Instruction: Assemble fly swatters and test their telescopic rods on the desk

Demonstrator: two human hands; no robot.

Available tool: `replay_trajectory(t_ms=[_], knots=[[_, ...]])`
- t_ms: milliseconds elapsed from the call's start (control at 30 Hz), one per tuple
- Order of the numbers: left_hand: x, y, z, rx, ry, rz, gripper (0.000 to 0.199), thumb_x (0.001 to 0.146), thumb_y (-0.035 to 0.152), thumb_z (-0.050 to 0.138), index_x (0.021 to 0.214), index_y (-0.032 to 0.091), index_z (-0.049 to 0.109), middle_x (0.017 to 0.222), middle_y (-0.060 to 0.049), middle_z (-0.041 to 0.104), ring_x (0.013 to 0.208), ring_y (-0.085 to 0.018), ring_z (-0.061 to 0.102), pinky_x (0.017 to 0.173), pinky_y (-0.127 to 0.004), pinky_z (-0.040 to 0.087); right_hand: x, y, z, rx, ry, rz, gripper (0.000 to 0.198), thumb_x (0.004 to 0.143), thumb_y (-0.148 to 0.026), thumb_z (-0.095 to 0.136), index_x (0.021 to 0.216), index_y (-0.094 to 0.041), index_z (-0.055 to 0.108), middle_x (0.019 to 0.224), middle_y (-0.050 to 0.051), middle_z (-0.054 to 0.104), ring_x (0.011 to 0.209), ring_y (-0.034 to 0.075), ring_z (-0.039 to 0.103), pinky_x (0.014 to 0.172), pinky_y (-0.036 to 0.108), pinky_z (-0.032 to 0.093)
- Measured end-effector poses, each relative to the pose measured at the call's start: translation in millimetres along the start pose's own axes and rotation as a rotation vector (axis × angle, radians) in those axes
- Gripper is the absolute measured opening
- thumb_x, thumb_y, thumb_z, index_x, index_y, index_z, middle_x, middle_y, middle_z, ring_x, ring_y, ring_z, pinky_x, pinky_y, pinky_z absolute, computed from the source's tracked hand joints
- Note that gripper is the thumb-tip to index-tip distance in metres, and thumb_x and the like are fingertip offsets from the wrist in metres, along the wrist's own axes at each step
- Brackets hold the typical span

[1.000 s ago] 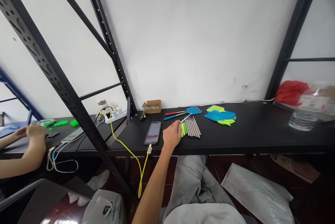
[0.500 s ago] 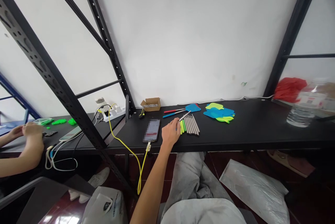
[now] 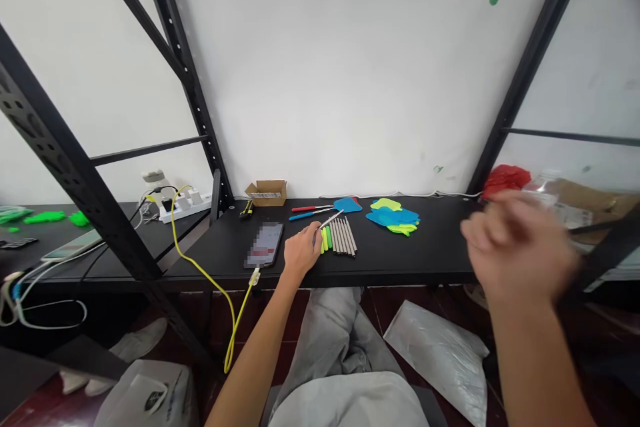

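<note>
My left hand (image 3: 301, 247) rests at the table's front part, its fingers closed on a thin silver rod (image 3: 332, 218) that slants up to the right; a bit of blue shows at the fingers. Right beside the fingertips lie lime and green grips (image 3: 327, 238) and a row of several silver rods (image 3: 345, 236). Behind them are two thin sticks with a red grip (image 3: 305, 208) and a blue grip (image 3: 303, 216), near a flat blue piece (image 3: 347, 204). My right hand (image 3: 520, 247) is raised over the table's right side, smeared by motion; whether it holds anything cannot be made out.
Flat blue and lime pieces (image 3: 395, 216) lie stacked right of the rods. Left of my left hand is a phone (image 3: 265, 244) on a yellow cable (image 3: 200, 272). A small cardboard box (image 3: 267, 193) stands by the wall. Black shelf posts (image 3: 525, 74) flank the table.
My right hand has come into view at the right, with the plastic bottle now mostly behind it. The view has turned right, and a co-worker's hands have left it. My left hand keeps the rod.
</note>
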State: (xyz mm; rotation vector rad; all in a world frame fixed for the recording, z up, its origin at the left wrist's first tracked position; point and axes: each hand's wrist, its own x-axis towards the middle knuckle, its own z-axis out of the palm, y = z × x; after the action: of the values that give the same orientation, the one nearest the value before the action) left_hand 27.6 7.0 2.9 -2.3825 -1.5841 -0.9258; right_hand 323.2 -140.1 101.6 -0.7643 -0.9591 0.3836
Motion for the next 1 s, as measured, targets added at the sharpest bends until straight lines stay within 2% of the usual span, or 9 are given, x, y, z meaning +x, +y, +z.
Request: replay_trajectory(t_ms=[33,100,200,267,333,467,700,833,1000], knots=[[0.1,0.6,-0.9,0.000,-0.006,0.000,0.032,0.098,0.035,0.032,0.118,0.028,0.056,0.099,-0.002,0.071,0.086,-0.018,0.065,0.065,-0.024,0.037,16.8,17.4,2.9,-0.049,0.031,0.023,0.017,0.080,-0.035,0.062,0.088,-0.020,0.066,0.056,-0.005,0.048,0.043,0.008,0.045,0.042,0.021,0.039],[0.1,1.6,-2.7,0.002,-0.015,-0.002,0.031,0.098,0.035,0.032,0.117,0.028,0.056,0.099,-0.002,0.071,0.088,-0.018,0.065,0.066,-0.024,0.037,52.3,64.4,5.0,-0.291,0.094,0.135,0.017,0.075,-0.030,0.062,0.085,-0.017,0.067,0.058,-0.003,0.054,0.044,0.010,0.048,0.042,0.022,0.039],[-0.2,2.3,-4.2,0.000,-0.019,-0.008,0.031,0.098,0.035,0.032,0.117,0.028,0.056,0.100,-0.002,0.071,0.089,-0.018,0.065,0.065,-0.024,0.037,92.0,139.3,-3.8,-1.058,-0.072,0.358,0.024,0.076,-0.026,0.056,0.094,-0.019,0.070,0.078,0.005,0.068,0.070,0.018,0.065,0.062,0.026,0.050],[-0.3,2.3,-3.7,-0.008,-0.010,-0.009,0.031,0.098,0.035,0.032,0.117,0.028,0.056,0.100,-0.002,0.071,0.088,-0.018,0.065,0.065,-0.024,0.038,103.4,174.8,-13.6,-1.209,-0.115,0.374,0.025,0.074,-0.021,0.059,0.095,-0.020,0.072,0.091,0.010,0.071,0.089,0.025,0.066,0.076,0.031,0.050],[-0.2,2.1,-2.3,-0.023,-0.003,-0.011,0.031,0.098,0.036,0.033,0.118,0.029,0.056,0.102,-0.002,0.071,0.089,-0.018,0.065,0.066,-0.025,0.038,106.6,195.3,-21.1,-1.300,-0.166,0.357,0.031,0.076,-0.020,0.057,0.104,-0.021,0.070,0.104,0.010,0.070,0.099,0.028,0.064,0.083,0.034,0.048],[0.5,1.6,0.6,-0.049,-0.016,-0.026,0.032,0.098,0.037,0.033,0.118,0.029,0.056,0.102,-0.002,0.071,0.090,-0.018,0.065,0.067,-0.025,0.039,109.7,211.3,-22.2,-1.453,-0.313,0.291,0.040,0.082,-0.024,0.055,0.121,-0.027,0.063,0.119,0.008,0.065,0.112,0.029,0.057,0.091,0.039,0.045],[-0.9,-0.7,2.9,-0.064,0.003,-0.011,0.032,0.098,0.038,0.031,0.116,0.029,0.056,0.096,-0.003,0.070,0.085,-0.018,0.065,0.066,-0.025,0.038,115.0,229.4,-7.5,-1.605,-0.548,0.258,0.039,0.085,-0.026,0.054,0.122,-0.028,0.065,0.110,0.012,0.068,0.111,0.032,0.057,0.091,0.044,0.044],[-1.9,-1.7,4.4,-0.043,0.025,-0.011,0.032,0.099,0.038,0.030,0.115,0.029,0.056,0.092,-0.002,0.070,0.083,-0.018,0.065,0.064,-0.025,0.036,111.2,230.5,-3.7,-1.635,-0.581,0.231,0.035,0.085,-0.026,0.053,0.116,-0.027,0.069,0.112,0.013,0.067,0.114,0.033,0.055,0.092,0.044,0.043],[-2.7,-2.6,4.4,-0.034,0.026,-0.016,0.031,0.099,0.038,0.029,0.114,0.029,0.055,0.091,-0.002,0.070,0.083,-0.019,0.065,0.064,-0.026,0.037,111.5,224.8,-3.4,-1.627,-0.510,0.225,0.023,0.082,-0.031,0.060,0.098,-0.024,0.075,0.102,0.013,0.069,0.109,0.032,0.059,0.091,0.042,0.044]])
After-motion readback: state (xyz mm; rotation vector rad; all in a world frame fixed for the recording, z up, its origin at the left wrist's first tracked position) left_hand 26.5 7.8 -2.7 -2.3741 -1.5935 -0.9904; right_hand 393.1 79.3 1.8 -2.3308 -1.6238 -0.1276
